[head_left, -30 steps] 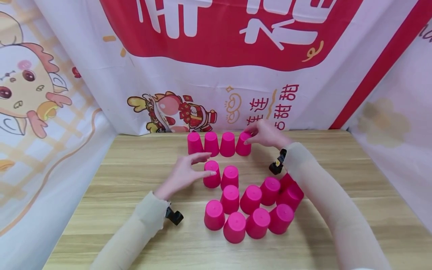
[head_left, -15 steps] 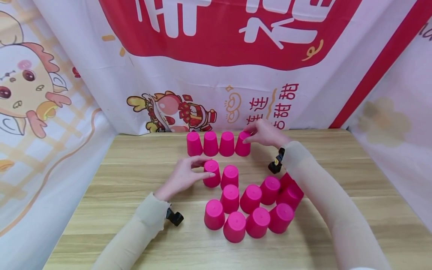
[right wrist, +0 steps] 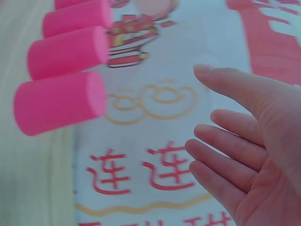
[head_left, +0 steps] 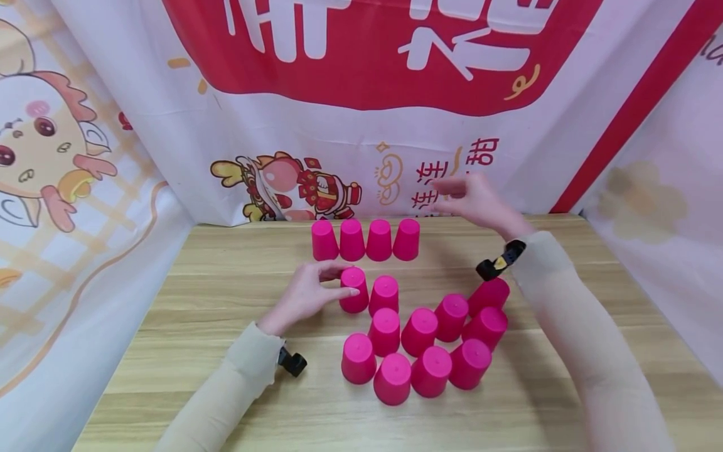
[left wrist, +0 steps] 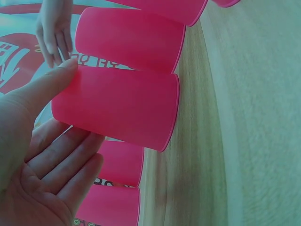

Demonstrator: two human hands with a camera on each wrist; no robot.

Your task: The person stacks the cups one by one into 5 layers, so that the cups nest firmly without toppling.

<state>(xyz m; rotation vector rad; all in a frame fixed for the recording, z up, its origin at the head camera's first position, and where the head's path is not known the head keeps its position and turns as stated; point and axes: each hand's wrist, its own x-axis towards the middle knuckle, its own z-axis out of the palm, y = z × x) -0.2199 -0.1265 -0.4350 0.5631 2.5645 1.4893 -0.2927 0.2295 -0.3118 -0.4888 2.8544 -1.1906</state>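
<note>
**Left hand (head_left: 307,292) around one pink cup (head_left: 361,298), right hand (head_left: 477,198) free**

Head view: left hand clasping the cup just left of the scene's centre, thumb across the near side, fingertips behind on the far side; right hand well apart at far right, before the patterned cloth (head_left: 361,125), thumb and fingers parted, nothing between. Fifteen cups counted on the wooden table (head_left: 243,263), all alike, all mouth down: four in a far row (head_left: 380,240), four in a near row (head_left: 392,376), seven between, clasped one included; also two black wrist cameras (head_left: 294,363), one per arm.

Left wrist view: clasped cup large in the middle, thumb at the closed narrow end, bent fingers opposite; six cups at least partly in sight, clasped one among them. By judgement, light, thin plastic; stiff, yet liable to give a little under a hard squeeze; smooth, so rather slippery, more so with the taper toward the top; hardly fragile, easier to topple than to break. Best taken by opposite sides, a little below the closed top, gently; close neighbour to the right, hence little finger room there.

Right wrist view: right palm bare, fingers extended, thumb apart; four far-row cups at the side, last one cut off by the edge; touching or just apart, cannot tell.
</note>
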